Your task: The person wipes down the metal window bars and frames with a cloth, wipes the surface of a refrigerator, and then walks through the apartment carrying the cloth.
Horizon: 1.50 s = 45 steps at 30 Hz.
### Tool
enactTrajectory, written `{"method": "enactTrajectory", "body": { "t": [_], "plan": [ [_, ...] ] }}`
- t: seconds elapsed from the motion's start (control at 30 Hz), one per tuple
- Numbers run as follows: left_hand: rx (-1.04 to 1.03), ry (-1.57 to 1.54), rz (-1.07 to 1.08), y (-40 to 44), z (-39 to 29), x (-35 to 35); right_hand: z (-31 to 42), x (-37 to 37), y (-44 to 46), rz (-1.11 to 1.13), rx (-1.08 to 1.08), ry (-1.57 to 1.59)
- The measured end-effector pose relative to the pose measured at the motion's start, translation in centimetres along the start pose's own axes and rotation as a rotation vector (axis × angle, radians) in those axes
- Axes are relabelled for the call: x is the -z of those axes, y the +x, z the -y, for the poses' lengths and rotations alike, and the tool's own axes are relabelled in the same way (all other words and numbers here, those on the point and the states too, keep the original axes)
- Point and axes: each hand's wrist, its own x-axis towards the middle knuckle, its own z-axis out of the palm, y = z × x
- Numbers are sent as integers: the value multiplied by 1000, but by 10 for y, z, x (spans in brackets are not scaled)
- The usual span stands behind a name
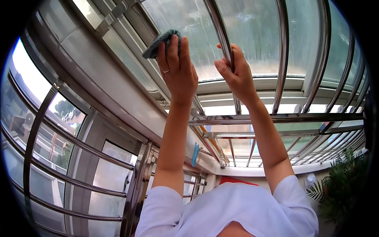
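My left hand [176,71] holds a dark grey-green cleaning cloth [162,42] against the window's frame beside the glass. Its back faces me, the fingers reach over the cloth, and a ring is on one finger. Part of the cloth is hidden behind the fingers. My right hand [241,77] is wrapped around a shiny metal bar [218,19], with the thumb on the near side. Behind the bars is a window pane [252,35] that looks streaked and hazy.
More metal bars [282,55] run along the right, joined by a horizontal rail [292,117]. A barred window [59,154] stands at left. A light-blue object [195,154] hangs near the rails. A leafy plant [343,189] is at lower right, and something red [237,181] shows behind my shirt.
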Motion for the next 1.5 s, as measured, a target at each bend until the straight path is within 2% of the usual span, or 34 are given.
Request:
{"method": "enactTrajectory", "body": {
  "t": [0.07, 0.17, 0.2, 0.27, 0.4, 0.5, 0.57, 0.63, 0.67, 0.73, 0.77, 0.83, 0.87, 0.9, 0.93, 1.0, 1.03, 1.07, 1.13, 1.2, 1.27, 1.3, 1.33, 1.43, 1.47, 1.5],
  "plan": [
    [14, 45, 44, -24, -12, 0, -1, 0, 1, -2, -16, -20],
    [-31, 64, 329, -73, -32, 12, -5, 2, 1, 12, 27, -15],
    [-26, 101, 365, -96, -44, 14, -7, 2, 2, 8, 13, -24],
    [39, -26, 446, -118, -60, 25, -9, 3, 2, 23, 55, 4],
    [176, -189, 480, -131, -83, 41, -12, 3, 3, 29, 64, -39],
    [404, -460, 370, -135, -90, 57, -5, 2, 1, 20, 22, -73],
    [404, -494, 368, -142, -94, 66, -3, -1, -7, 15, -23, -93],
    [405, -547, 387, -146, -93, 69, -7, -7, -31, -164, 242, -543],
    [407, -561, 387, -144, -92, 70, -17, -8, -47, -204, 364, -580],
    [777, -818, 383, -138, -91, 71, -22, -7, -92, -204, 291, -612],
    [1053, -1108, 340, -137, -93, 73, -27, -12, -112, -174, 299, -612],
    [1327, -1554, 312, -113, -99, 82, -33, -21, -145, -92, 282, -678],
    [1445, -1776, 282, -104, -106, 83, -40, -26, -152, -70, 288, -632],
    [1490, -1881, 375, -103, -109, 82, -45, -24, -158, -125, 259, -497],
    [1488, -1903, 390, -103, -112, 83, -46, -20, -160, -180, 237, -361],
    [1381, -1965, 532, -103, -118, 89, -50, -8, -162, -207, 261, -419],
    [1219, -1952, 638, -105, -118, 88, -49, -2, -165, -224, 283, -459],
    [1215, -1975, 651, -104, -121, 89, -47, 4, -170, -313, 300, -556],
    [1063, -2040, 853, -100, -128, 91, -38, 17, -177, -406, 286, -704],
    [797, -1870, 904, -94, -129, 82, -33, 24, -179, -443, 269, -665],
    [475, -1538, 799, -93, -132, 72, -33, 36, -185, -461, 223, -622],
    [308, -1259, 595, -91, -132, 68, -36, 42, -189, -532, 195, -632],
    [266, -1049, 433, -87, -131, 66, -43, 49, -194, -611, 145, -629],
    [220, -861, 224, -78, -125, 45, -65, 72, -220, -686, -17, -761],
    [174, -823, 180, -75, -127, 35, -77, 77, -230, -621, -44, -885],
    [130, -777, 221, -75, -131, 29, -98, 80, -248, -459, -114, -1032]
  ]
}}
